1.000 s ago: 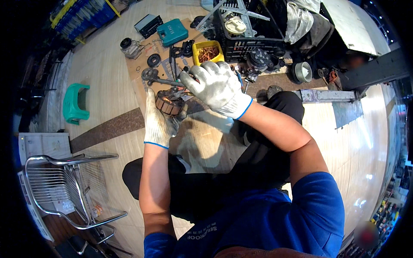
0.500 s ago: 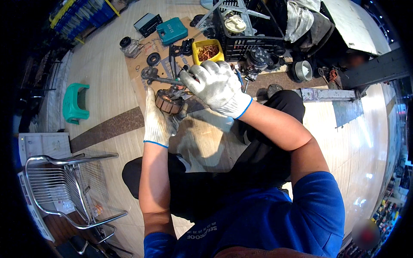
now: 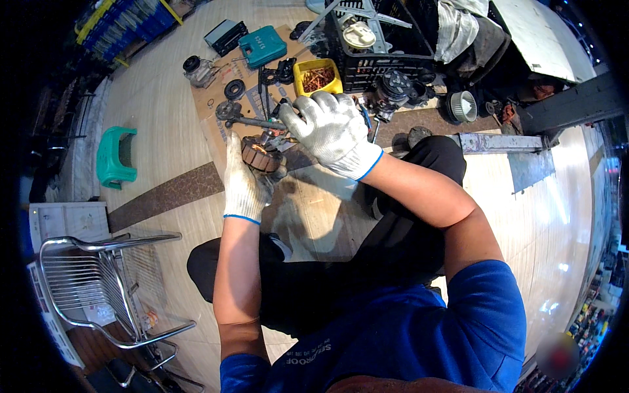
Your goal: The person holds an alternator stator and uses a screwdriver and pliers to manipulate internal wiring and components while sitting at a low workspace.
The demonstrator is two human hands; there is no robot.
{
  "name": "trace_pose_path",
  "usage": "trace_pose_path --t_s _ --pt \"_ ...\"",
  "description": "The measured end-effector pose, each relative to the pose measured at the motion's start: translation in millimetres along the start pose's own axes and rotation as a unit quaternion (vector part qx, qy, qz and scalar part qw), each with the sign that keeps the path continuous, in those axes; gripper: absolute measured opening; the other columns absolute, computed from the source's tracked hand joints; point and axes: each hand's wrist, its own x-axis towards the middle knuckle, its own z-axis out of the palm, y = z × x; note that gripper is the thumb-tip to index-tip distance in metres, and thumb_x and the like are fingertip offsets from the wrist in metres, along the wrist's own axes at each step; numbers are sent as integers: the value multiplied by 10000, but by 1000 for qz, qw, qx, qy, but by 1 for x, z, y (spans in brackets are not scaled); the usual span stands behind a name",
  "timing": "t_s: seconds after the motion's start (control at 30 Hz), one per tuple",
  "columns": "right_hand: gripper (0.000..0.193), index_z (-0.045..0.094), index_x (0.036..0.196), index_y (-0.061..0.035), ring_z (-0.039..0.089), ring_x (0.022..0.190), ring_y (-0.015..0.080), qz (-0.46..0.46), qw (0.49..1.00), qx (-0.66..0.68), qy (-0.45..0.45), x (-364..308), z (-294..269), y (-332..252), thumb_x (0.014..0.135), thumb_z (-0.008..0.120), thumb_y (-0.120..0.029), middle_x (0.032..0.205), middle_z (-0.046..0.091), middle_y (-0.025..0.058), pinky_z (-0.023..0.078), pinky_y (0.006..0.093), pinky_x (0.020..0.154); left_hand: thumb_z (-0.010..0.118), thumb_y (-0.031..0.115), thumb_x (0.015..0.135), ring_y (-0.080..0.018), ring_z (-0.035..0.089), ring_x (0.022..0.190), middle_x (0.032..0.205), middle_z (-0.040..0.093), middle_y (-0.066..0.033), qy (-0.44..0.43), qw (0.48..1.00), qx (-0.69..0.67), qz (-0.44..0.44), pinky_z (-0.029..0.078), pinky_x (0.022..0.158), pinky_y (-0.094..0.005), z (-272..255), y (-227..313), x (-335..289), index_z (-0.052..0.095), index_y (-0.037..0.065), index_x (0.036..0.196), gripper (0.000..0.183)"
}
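My left hand [image 3: 245, 175], in a white knit glove with a blue cuff, is closed around a ring-shaped motor part [image 3: 259, 157] with brown segmented sides and copper-coloured windings. In a matching, dirt-smudged glove, my right hand [image 3: 329, 124] is closed around the handle end of a dark metal hammer-like tool [image 3: 255, 122]. Its rounded, knobby head [image 3: 228, 112] points left, past the motor part and above a cardboard sheet [image 3: 208, 124]. The right fingers partly hide the handle, and the left palm covers the underside of the motor part.
Beyond my hands lie a yellow bin of copper-coloured pieces [image 3: 317, 77], a teal tool case [image 3: 263, 46], a black ring [image 3: 234, 90] and a black crate [image 3: 386, 69]. A green stool [image 3: 116, 157] and chrome chair [image 3: 98, 281] stand left. A metal beam [image 3: 501, 143] lies right.
My left hand and the motor part have shifted slightly right. My right hand has moved a little right with the tool; both grips stay closed.
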Motion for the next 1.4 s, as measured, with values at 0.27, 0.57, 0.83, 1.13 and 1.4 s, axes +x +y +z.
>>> trace_pose_path --t_s 0.27,0.57,0.83,1.13,1.4 --pt "368 633 1109 -126 620 838 233 8 1000 1 16 -4 4 -3 754 652 -220 949 609 50 501 409 685 452 538 1025 -241 665 771 913 678 -89 -6 999 -13 42 555 617 -394 12 -1 -8 621 115 1084 459" --pt "294 619 1079 -72 628 913 279 34 993 66 -90 -9 -1 -9 812 599 -194 968 642 102 501 416 747 521 474 1005 -238 676 834 921 688 -71 -69 994 -59 64 573 713 -443 9 1 -13 617 77 1079 416" --pt "361 581 1111 11 642 987 451 127 834 328 -425 -8 -31 5 802 602 -175 1031 651 285 518 516 844 534 288 1021 -272 671 1039 1171 673 -130 -67 985 -99 121 560 912 -458 -9 0 9 560 62 1311 369" --pt "409 573 1144 4 647 994 450 94 812 327 -474 -2 -36 10 815 609 -236 1051 661 290 517 525 834 519 182 1015 -293 578 1236 1359 560 -148 -119 976 -66 170 490 1042 -459 -12 -2 12 457 21 1426 446" --pt "423 573 1155 1 648 1004 446 91 822 326 -458 -5 -37 11 814 617 -246 1043 666 283 517 522 844 520 146 998 -280 604 1189 1328 561 -159 -178 960 -57 208 506 1019 -434 -16 -6 19 430 7 1430 463"
